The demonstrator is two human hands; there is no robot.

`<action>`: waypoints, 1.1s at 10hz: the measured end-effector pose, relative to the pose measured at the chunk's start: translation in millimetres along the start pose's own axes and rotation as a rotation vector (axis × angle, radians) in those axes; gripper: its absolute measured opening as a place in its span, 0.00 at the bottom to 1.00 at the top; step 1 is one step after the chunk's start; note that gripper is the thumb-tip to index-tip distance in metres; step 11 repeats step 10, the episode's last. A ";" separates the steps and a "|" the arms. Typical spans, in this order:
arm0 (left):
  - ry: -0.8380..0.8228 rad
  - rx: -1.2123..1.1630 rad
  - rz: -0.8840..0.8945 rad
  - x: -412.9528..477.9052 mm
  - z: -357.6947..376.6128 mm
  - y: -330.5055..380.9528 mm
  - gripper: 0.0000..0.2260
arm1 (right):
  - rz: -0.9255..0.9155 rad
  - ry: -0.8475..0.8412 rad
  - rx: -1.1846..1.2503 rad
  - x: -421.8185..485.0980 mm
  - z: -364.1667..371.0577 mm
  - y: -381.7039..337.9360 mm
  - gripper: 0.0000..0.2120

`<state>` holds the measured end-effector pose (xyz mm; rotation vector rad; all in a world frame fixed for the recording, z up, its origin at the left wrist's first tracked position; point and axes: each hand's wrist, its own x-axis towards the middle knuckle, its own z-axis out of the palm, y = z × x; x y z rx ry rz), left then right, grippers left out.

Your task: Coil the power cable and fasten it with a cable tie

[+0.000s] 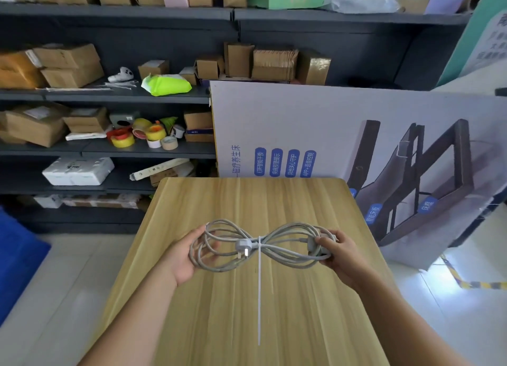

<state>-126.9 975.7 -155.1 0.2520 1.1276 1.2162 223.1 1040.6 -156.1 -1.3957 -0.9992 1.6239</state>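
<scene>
A wooden bench (247,310) fills the lower frame, with a large printed carton (301,124) standing at its 12 to 2 o'clock edge. Above the bench's centre, a grey power cable (277,249) is held coiled in a figure-eight. The left hand (189,256) cradles the 9 o'clock loop, fingers curled through it; the right hand (333,251) grips the 3 o'clock loop. A white cable tie (259,283) cinches the waist beside the plug (242,247), its tail trailing toward 6 o'clock.
</scene>
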 end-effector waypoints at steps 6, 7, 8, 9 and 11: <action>0.323 0.343 -0.184 127.8 -93.2 -165.7 0.14 | 0.389 0.247 -0.159 93.5 -15.4 214.4 0.20; 0.322 0.403 -0.160 141.9 -100.8 -176.9 0.16 | 0.406 0.256 -0.160 101.4 -18.4 231.2 0.22; 0.315 0.441 -0.153 156.0 -114.8 -190.1 0.18 | 0.386 0.253 -0.140 106.1 -19.3 239.8 0.23; 0.325 0.492 -0.139 153.7 -106.6 -187.6 0.18 | 0.391 0.213 -0.173 106.8 -19.2 239.7 0.26; 0.351 0.590 -0.092 146.4 -100.4 -184.5 0.20 | 0.345 0.219 -0.385 98.1 -16.0 232.6 0.34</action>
